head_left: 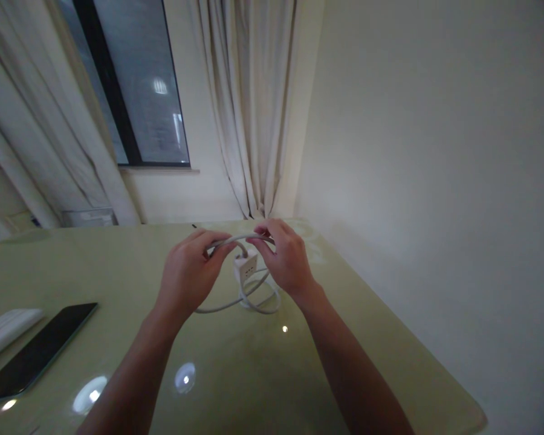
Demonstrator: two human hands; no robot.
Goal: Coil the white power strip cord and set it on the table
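A white power strip [246,264] with sockets on its face hangs or stands just beyond my hands; whether it touches the table I cannot tell. Its pale cable [241,237] arches between my two hands above it. My left hand [191,263] pinches the cable between thumb and fingers on the left side. On the other side, my right hand [284,252] is closed on the same cable with thumb and fingertips. Below them, more of the cable lies in loose loops around the strip, and one length runs left behind my left wrist.
The glossy greenish table [358,338] reflects ceiling lights. At its left lie a dark flat tablet-like slab [38,350] and a white long object [9,326]. A white wall [426,181] borders the right side; a curtain [249,109] and a window [140,78] are behind.
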